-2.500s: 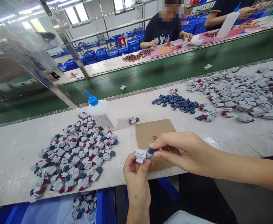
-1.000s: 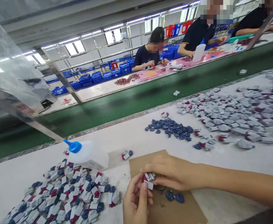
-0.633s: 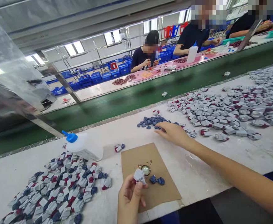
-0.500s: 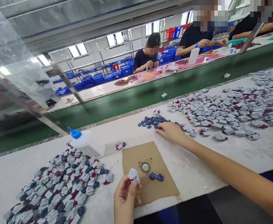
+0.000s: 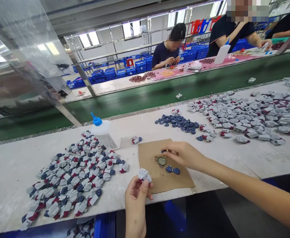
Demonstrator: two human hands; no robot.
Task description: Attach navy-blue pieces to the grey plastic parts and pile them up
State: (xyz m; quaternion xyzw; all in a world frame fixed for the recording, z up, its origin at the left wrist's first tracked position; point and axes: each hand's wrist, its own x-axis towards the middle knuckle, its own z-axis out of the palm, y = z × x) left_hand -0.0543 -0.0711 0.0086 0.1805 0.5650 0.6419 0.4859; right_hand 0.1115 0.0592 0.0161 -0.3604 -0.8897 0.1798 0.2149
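The left hand (image 5: 137, 195) holds the grey part (image 5: 144, 174) at the near left edge of the card (image 5: 146, 152); its fingers are closed on the part, with the thumb on the near face. The right hand (image 5: 182, 153) is above the far right area of the card, fingertips pinched nearly together on a small blue piece (image 5: 163, 151). The card lies flat on the table (image 5: 249, 155) and carries a round cap (image 5: 162, 161) and, to its right, 2 loose blue pieces (image 5: 176, 171) set side by side. The blue pile (image 5: 178, 123) lies beyond the card; the grey pile (image 5: 249, 117) is to its right. The mixed pile (image 5: 79, 175) lies to the left, with the bottle (image 5: 107, 140) at its far side. 1 single assembly (image 5: 135, 140) rests just beside the card's far left corner. Beyond the table, the belt (image 5: 130, 102) bears 2 grey items (image 5: 179, 96).
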